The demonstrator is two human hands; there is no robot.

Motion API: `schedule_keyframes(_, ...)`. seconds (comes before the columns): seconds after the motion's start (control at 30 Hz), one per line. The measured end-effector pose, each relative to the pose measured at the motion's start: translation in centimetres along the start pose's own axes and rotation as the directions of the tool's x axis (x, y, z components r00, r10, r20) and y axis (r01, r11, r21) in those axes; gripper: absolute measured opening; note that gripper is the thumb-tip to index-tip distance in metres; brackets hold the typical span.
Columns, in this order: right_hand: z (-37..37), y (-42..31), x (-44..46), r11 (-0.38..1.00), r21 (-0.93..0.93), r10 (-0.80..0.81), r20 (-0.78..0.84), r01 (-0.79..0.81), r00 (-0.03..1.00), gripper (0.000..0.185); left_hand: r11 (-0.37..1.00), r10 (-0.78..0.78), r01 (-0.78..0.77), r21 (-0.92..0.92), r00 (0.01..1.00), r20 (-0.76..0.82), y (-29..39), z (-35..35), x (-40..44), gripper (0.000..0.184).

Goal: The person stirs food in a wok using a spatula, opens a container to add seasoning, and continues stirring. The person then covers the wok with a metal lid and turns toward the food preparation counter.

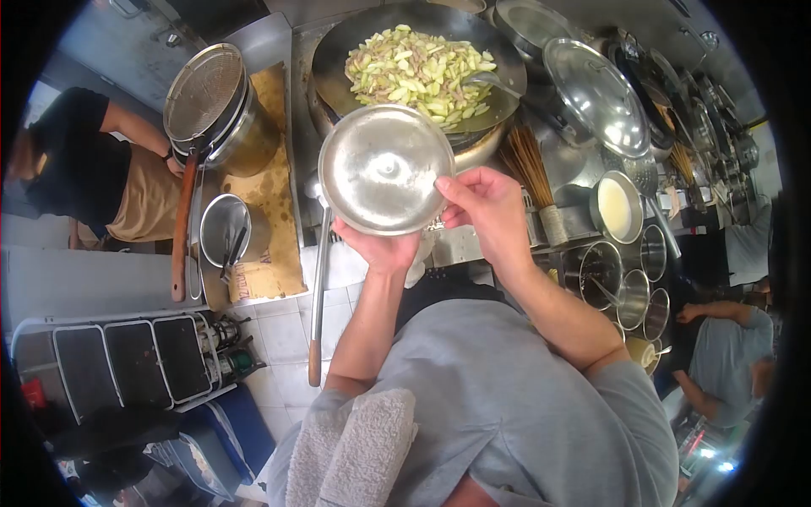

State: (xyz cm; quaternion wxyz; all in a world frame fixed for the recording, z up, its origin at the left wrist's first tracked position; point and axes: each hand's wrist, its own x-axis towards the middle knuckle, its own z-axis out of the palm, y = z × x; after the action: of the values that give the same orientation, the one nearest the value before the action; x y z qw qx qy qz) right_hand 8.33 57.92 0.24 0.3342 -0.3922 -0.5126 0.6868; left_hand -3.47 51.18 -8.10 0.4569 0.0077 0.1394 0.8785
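A round, shiny metal plate (384,165) is held up in front of my body, tilted so its inner face shows. My left hand (382,247) supports it from below, its fingers mostly hidden behind the plate. With the thumb on the rim, my right hand (488,203) grips the plate's right side. Just beyond, a wok (338,63) holds a heap of pale green sliced vegetable and brownish strips (414,72). A metal ladle (490,80) rests in the wok with its bowl against the food.
A wire strainer (203,89) lies across a metal pot at left, near a metal container (226,228). A long-handled tool (319,296) hangs over the counter edge. At right are a bamboo brush (536,182), a lid (596,97) and bowls. People stand on both sides.
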Motion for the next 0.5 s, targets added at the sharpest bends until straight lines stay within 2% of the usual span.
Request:
schedule_keyframes(0.03,0.3,0.1,-0.2,1.000,0.003,-0.028,-0.018,0.028,0.999,0.024,1.000,-0.011,0.010,-0.029,0.999,-0.037,0.0,0.5,0.0,0.091)
schedule_keyframes(0.17,0.6,0.1,0.1,0.996,-0.049,-0.079,-0.027,0.077,0.997,0.027,0.993,-0.020,0.024,-0.115,0.999,0.042,0.0,0.8,-0.3,0.074)
schedule_keyframes(0.2,0.5,-0.2,0.2,0.998,-0.051,-0.032,0.004,0.032,0.999,0.029,0.997,0.033,-0.032,-0.071,0.999,0.018,0.0,0.3,0.1,0.076)
schedule_keyframes(0.27,0.5,-0.8,0.3,0.997,-0.056,0.061,0.063,-0.057,0.996,0.032,0.996,0.081,-0.084,0.039,0.995,0.063,0.2,-0.6,0.5,0.090)
schedule_keyframes(0.3,0.4,-0.6,0.2,0.995,-0.002,0.096,0.069,-0.096,0.993,0.033,0.989,0.105,-0.114,0.092,0.990,0.089,0.4,-0.9,0.7,0.098)
schedule_keyframes(0.33,0.4,-0.2,0.2,0.989,0.052,0.132,0.078,-0.136,0.988,0.035,0.989,0.096,-0.113,0.096,0.982,0.162,0.6,-1.3,1.0,0.096)
schedule_keyframes(0.43,0.2,1.0,0.9,0.970,0.119,0.203,0.100,-0.214,0.974,0.036,0.985,0.093,-0.117,0.129,0.979,0.181,1.1,-2.0,1.6,0.092)
schedule_keyframes(0.5,0.4,1.2,1.4,0.963,0.126,0.225,0.112,-0.239,0.968,0.036,0.990,0.106,-0.121,0.076,0.979,0.175,1.2,-2.5,1.9,0.086)
